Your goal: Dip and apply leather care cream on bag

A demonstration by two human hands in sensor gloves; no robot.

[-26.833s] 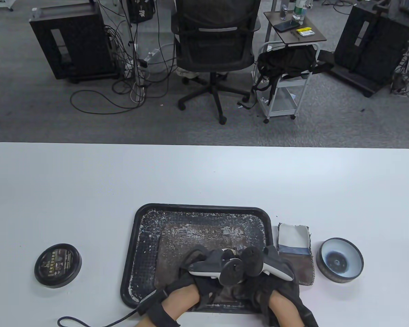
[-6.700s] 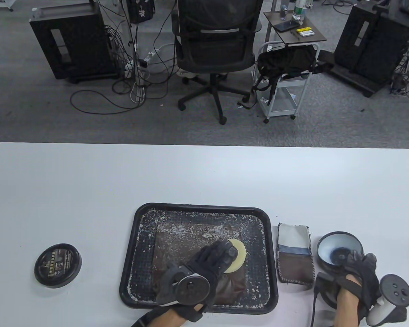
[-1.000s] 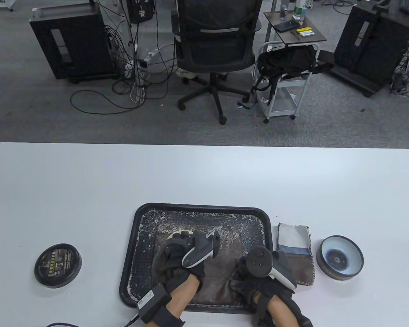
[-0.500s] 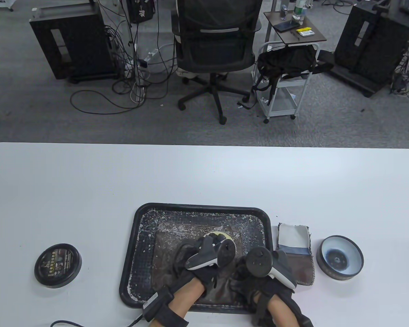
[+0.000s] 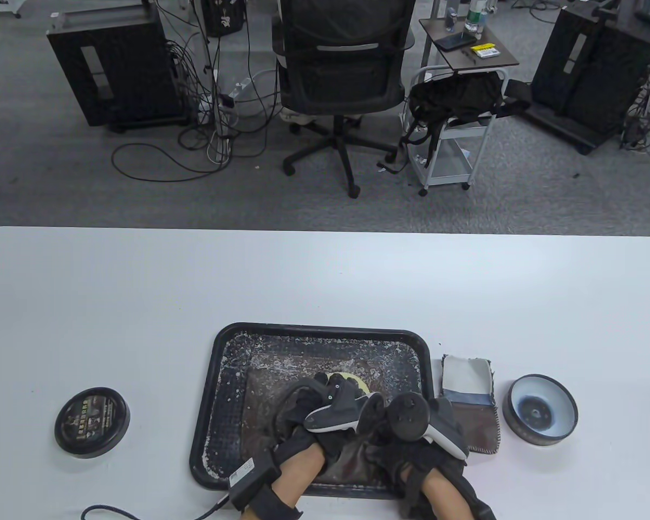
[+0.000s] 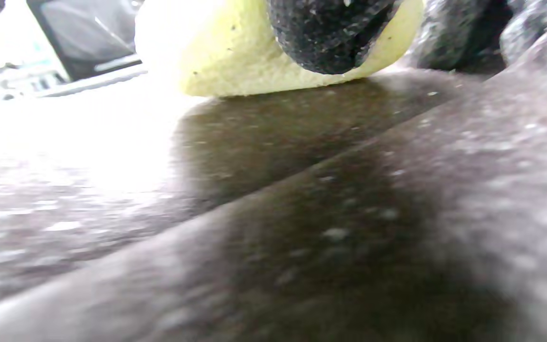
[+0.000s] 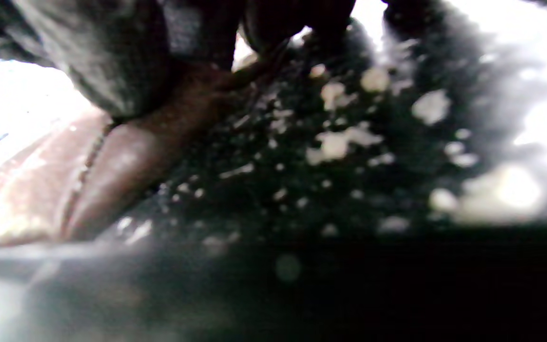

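A brown leather bag [image 5: 260, 401] lies flat in a black tray [image 5: 216, 390]. My left hand [image 5: 333, 387] grips a round yellow sponge [image 5: 355, 379] and presses it on the bag's far right part. In the left wrist view a gloved finger [image 6: 330, 33] sits on the sponge [image 6: 254, 52], which rests on the shiny leather [image 6: 302, 190]. My right hand [image 5: 395, 444] holds the bag at its near right side. In the right wrist view its fingers [image 7: 112, 61] grip the brown leather [image 7: 126, 161] over the speckled tray [image 7: 349, 166].
The open cream tin [image 5: 541, 411] stands on the table right of the tray. Its black lid [image 5: 92, 422] lies to the left. A folded cloth and leather swatch [image 5: 468, 401] lies between tray and tin. White flecks cover the tray floor.
My left hand has swept the sponge from the bag's far left to its far right. My right hand has stayed on the bag's near right side.
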